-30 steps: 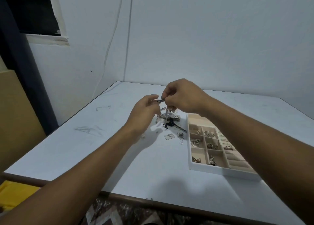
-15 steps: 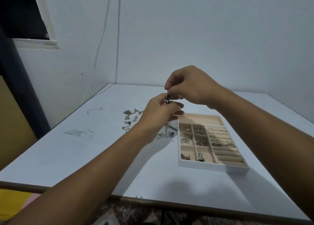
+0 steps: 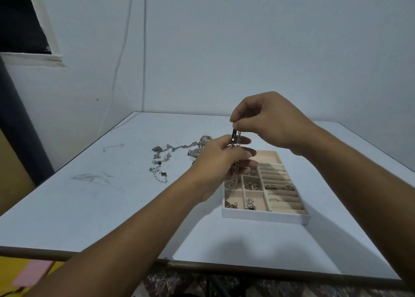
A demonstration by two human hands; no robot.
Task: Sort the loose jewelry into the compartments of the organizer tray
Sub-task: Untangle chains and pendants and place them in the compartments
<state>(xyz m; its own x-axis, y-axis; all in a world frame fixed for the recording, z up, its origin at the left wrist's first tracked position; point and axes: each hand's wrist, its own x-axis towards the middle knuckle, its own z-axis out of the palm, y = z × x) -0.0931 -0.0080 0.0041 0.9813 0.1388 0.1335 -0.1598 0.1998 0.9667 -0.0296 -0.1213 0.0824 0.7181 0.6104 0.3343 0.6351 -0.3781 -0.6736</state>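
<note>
We are holding a chain (image 3: 234,175) up between both hands, over the far left corner of the organizer tray (image 3: 265,216). Our right hand (image 3: 270,121) is sitting higher, its thumb and forefinger pinching the top end of the chain, where a darker clasp-like piece (image 3: 233,137) is showing just under the fingertips. Our left hand (image 3: 221,159) is directly below and slightly to the left, its fingers curling round the chain lower down, and the rest of the links are hanging from that hand toward the tray's left compartments; we cannot tell whether the loose end is touching the tray. The tray is lying on the worktop (image 3: 89,207) beneath and to the right of our left hand, its small square compartments on the left already holding several pieces and its ridged slots on the right holding rings. The loose jewelry (image 3: 160,162) is lying on the worktop to the left of our left hand: thin chains with dark beads, a pearl-like strand (image 3: 160,179) nearest us, and a silvery piece (image 3: 194,152) just beside the left hand's knuckles.
</note>
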